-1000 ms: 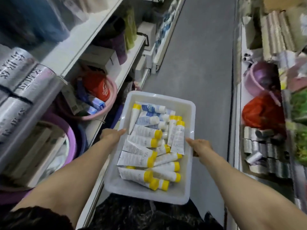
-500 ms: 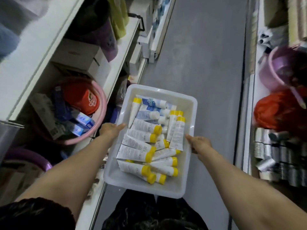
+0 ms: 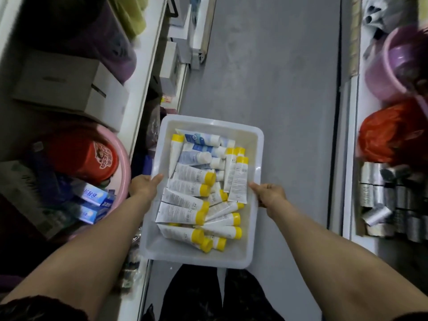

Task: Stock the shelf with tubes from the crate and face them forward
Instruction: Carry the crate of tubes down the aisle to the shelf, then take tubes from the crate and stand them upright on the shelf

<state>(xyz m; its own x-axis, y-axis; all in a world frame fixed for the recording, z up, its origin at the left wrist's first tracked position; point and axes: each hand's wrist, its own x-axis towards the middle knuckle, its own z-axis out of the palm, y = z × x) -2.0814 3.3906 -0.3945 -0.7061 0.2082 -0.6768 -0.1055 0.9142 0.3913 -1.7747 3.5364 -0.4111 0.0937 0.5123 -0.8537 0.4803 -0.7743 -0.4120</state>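
Crate (image 3: 259, 144) of loose tubes (image 3: 185, 193) held low over floor (image 3: 278, 77), left hand (image 3: 144, 187) and right hand (image 3: 271, 195) gripping side rims. Risk of tubes sliding out if tipped, or of clipping left shelf (image 3: 150, 66).

Your left hand (image 3: 144, 187) and right hand (image 3: 269, 195) hide their fingers beneath the crate (image 3: 208, 260) rim. Print on the tubes (image 3: 185, 200) is too small to read; lower ones lie buried. The purple basin (image 3: 393, 66), perhaps a bucket, runs off the right edge.

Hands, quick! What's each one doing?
Left hand: holds the crate by its left rim.
Right hand: holds its right rim.
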